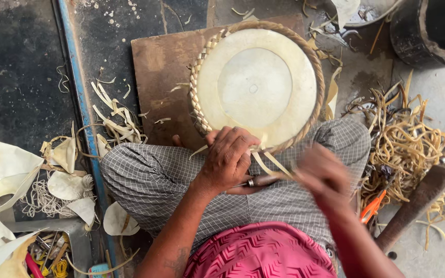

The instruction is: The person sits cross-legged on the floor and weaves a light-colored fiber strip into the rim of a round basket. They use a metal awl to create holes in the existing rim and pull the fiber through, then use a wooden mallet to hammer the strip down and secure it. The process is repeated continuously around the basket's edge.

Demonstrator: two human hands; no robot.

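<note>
1. Hands meet at the near rim of a round drum [256,85], which rests against the person's checked-cloth lap with its pale skin head facing up and a braided strip ring around its edge.
2. The left hand [227,159] lies on the drum's near edge, fingers curled down and clenched around a slim metal-ferruled tool [261,180] that pokes out to the right across the lap.
3. The right hand [323,175] is blurred; it sits just beside the tool's tip, and the picture does not show whether it grips anything.
4. Pale hide strips [269,162] hang from the drum's rim between the two hands.
5. The drum's far side sits over a brown wooden board [163,77] on the dark floor.
6. Right of the lap lies a tangle of tan lacing [408,144], with an orange-handled tool [373,206] and a thick wooden handle [418,201] near it.
7. Left of the lap, pale hide scraps [6,170] and curled shavings [114,116] are scattered beside a blue rail [81,98].
</note>
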